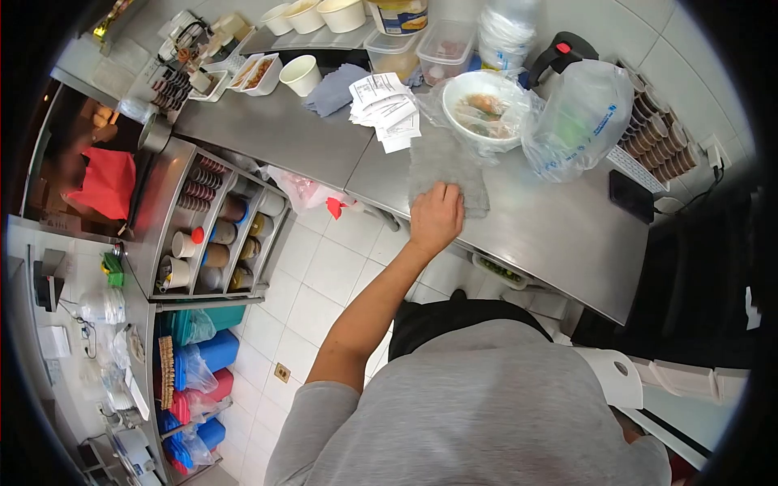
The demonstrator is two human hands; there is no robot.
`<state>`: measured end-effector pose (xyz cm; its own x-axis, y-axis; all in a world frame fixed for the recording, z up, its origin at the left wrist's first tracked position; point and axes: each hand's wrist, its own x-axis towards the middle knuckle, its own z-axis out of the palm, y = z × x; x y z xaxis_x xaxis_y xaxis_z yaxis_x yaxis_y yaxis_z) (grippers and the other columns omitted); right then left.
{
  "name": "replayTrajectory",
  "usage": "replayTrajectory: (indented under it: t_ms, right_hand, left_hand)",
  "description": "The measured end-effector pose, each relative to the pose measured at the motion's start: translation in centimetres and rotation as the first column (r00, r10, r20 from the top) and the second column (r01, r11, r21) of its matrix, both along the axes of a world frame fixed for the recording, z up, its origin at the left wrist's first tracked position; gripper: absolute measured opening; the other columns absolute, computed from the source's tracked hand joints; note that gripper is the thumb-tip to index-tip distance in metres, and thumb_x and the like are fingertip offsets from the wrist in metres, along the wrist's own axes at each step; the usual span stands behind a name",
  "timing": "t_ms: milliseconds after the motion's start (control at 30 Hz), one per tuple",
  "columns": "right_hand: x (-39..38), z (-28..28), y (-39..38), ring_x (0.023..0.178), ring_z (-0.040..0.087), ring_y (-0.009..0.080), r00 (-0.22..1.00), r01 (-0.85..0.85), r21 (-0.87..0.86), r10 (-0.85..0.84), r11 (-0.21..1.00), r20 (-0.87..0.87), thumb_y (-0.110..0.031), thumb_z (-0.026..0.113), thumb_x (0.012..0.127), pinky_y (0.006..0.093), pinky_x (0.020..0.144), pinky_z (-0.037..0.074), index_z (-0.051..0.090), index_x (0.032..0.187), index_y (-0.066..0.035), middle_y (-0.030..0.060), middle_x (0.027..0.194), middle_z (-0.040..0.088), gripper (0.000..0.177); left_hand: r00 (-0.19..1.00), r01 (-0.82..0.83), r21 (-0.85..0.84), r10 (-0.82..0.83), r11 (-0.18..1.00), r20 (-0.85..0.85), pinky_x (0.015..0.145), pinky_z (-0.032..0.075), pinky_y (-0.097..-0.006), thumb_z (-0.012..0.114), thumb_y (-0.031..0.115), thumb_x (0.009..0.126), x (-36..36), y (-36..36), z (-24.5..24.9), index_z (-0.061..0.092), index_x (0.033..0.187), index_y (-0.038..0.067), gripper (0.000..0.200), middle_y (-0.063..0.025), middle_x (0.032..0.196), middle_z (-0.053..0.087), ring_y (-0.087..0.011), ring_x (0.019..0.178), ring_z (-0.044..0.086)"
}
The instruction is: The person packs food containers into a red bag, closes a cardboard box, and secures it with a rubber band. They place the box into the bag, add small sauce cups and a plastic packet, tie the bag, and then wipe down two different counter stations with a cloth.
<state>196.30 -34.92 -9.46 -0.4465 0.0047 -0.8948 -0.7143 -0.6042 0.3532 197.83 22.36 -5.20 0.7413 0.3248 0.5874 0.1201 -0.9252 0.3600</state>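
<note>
My left hand [438, 215] presses on a grey cloth [446, 166] near the front edge of the steel counter [535, 219], its fingers curled on the fabric. Just behind the cloth lie printed paper slips [385, 105]. A white bowl [460, 121] of food, with clear plastic around it, stands beside the cloth. To its right is a clear plastic bag [579, 121] with blue print and something greenish inside. My right hand does not show; only a bit of that arm appears at the lower right.
A bluish-grey cloth [336, 91], a white cup [301, 75] and plastic tubs [446, 49] line the back. A dark phone-like slab [630, 196] lies at the right, near stacked cups [668, 142]. A shelf rack [219, 219] with jars stands left, across the tiled floor [324, 267].
</note>
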Motion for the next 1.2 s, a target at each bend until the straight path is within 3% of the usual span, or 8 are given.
replayTrajectory:
  t_ms: [1000, 1167, 1200]
  right_hand:
    - [-2.5, -7.3, -9.6, 0.090, 0.060, 0.0246, 0.945, 0.305, -0.172, -0.320, 0.937, -0.069, -0.024, 0.057, 0.087, 0.0382, 0.073, 0.049, 0.056, 0.116, 0.003, 0.0126, 0.111, 0.062, 0.040]
    - [-3.3, -11.6, -15.0, 0.089, 0.061, 0.0231, 0.848, 0.430, -0.243, -0.482, 0.869, -0.219, -0.025, 0.058, 0.087, 0.0365, 0.072, 0.049, 0.057, 0.114, 0.005, 0.0114, 0.110, 0.063, 0.040]
    - [-3.2, -13.9, -17.7, 0.089, 0.061, 0.0228, 0.740, 0.470, -0.323, -0.566, 0.821, -0.363, -0.025, 0.058, 0.087, 0.0361, 0.071, 0.049, 0.058, 0.114, 0.005, 0.0112, 0.110, 0.063, 0.040]
  left_hand:
    - [1.000, -0.011, -0.020, 0.011, 1.000, 0.015, 0.058, 0.042, -0.0378, 0.060, 0.013, 0.079, 0.0, -0.1, 0.0, 0.055, 0.084, 0.009, 0.008, -0.0083, 0.077, 0.050, -0.0277, 0.062, 0.053]
    - [1.000, -0.001, -0.004, 0.001, 1.000, 0.028, 0.058, 0.041, -0.0365, 0.060, 0.014, 0.078, 0.0, 0.0, -0.1, 0.054, 0.084, 0.009, 0.009, -0.0084, 0.077, 0.048, -0.0263, 0.062, 0.052]
    - [1.000, -0.001, -0.007, 0.001, 1.000, 0.029, 0.058, 0.041, -0.0366, 0.060, 0.014, 0.078, 0.0, 0.0, -0.2, 0.054, 0.084, 0.009, 0.009, -0.0084, 0.077, 0.048, -0.0264, 0.062, 0.052]
